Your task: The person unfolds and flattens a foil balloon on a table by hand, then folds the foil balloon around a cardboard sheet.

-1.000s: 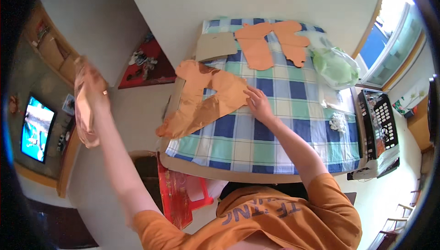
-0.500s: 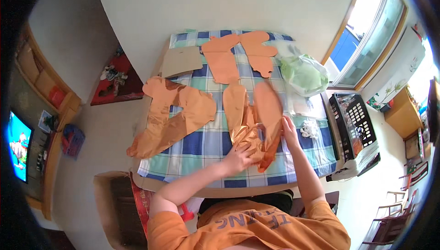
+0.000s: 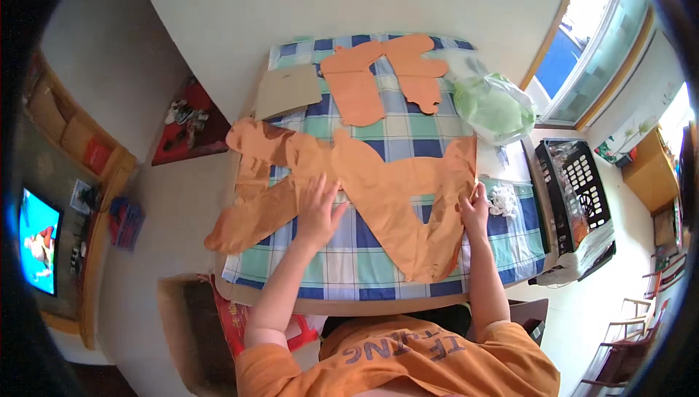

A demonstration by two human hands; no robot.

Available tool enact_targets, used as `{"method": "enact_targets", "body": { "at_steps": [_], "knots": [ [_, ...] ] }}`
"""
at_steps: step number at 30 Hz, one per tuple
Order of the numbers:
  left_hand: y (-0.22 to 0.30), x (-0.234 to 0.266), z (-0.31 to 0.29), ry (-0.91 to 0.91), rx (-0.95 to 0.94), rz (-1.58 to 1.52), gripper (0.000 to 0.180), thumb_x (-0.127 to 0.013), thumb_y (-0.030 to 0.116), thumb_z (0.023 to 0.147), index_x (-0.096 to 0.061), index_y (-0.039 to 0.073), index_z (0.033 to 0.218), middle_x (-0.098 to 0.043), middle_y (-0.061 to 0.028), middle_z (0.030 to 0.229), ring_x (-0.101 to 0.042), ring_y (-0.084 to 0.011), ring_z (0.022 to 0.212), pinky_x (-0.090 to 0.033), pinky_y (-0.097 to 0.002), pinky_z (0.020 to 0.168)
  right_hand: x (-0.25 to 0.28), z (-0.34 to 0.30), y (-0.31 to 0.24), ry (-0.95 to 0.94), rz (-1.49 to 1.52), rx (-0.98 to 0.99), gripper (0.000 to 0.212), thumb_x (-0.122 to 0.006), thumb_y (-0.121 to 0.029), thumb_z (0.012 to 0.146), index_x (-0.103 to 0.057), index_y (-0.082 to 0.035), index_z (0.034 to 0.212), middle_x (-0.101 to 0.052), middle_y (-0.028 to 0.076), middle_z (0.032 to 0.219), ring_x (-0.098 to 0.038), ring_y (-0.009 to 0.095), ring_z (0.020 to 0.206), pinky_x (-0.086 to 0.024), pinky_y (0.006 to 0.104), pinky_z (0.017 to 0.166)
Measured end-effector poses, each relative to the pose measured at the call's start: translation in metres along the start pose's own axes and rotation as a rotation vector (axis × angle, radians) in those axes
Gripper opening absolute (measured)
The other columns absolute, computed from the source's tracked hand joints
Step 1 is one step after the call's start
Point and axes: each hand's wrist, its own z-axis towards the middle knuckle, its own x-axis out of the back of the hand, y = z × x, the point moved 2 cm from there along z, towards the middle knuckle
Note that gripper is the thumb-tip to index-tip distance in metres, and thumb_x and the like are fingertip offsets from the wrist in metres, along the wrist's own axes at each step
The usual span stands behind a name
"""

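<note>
Right fingers: bent together at the tips, the right hand [image 3: 476, 216] pinches the right edge of the near-right copper foil balloon [image 3: 393, 193]; how firmly, I cannot tell.
Left fingers: spread apart and laid palm down, the left hand [image 3: 316, 215] presses on the right end of the left copper foil balloon [image 3: 266, 211] and grips nothing; whether its thumb also touches the near-right balloon's left edge, I cannot tell.
Near-right balloon: flat and creased, lying between the two hands, to the right of the left fingers and to the left of the right ones.
Axis: its long left limb slants from far left to near right, while the pinched edge runs near to far; the right hand is the nearer to that edge, the left hand to the far-left limb.
Balloon meeting: the two balloons come together just beyond the left fingertips.
Far foil shapes: two flat orange-pink pieces [image 3: 354, 91] lie side by side at the far side, with beige cardboard [image 3: 289, 92] to their left.
Right side: a pale green plastic bag [image 3: 495, 109], far, and a crumpled white bundle [image 3: 502, 200] just beside the right hand.
Under everything: a checked cloth [image 3: 328, 277] over the desk [image 3: 364, 305].
Floor right: a black crate [image 3: 582, 187].
</note>
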Motion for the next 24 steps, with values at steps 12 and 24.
{"method": "enact_targets", "body": {
  "at_steps": [12, 24],
  "knots": [
    [0.005, -0.026, -0.01, -0.286, -0.243, 0.316, 0.048, -0.058, 0.036, 0.092, -0.05, 0.018, 0.136, -0.041, -0.0109, 0.146, -0.03, -0.0303, 0.14, -0.02, -0.0613, 0.111, -0.005, -0.009, -0.035, -0.109, -1.038, 0.421, 0.053, -0.062, -0.017, 0.086, -0.048, -0.01, 0.137, -0.042, 0.019, 0.144, -0.039, 0.035, 0.133, -0.026, 0.0523, 0.111],
    [-0.077, 0.057, -0.003, -0.095, 0.21, 0.316, 0.101, -0.08, 0.049, 0.068, -0.028, 0.014, 0.148, -0.038, -0.0244, 0.142, -0.038, -0.0435, 0.13, -0.034, -0.0538, 0.104, 0.0, -0.004, -0.008, -0.105, -1.02, 0.501, 0.044, -0.059, -0.019, 0.09, -0.051, -0.009, 0.133, -0.047, 0.016, 0.14, -0.042, 0.032, 0.132, -0.022, 0.0546, 0.113]
  ]
}}
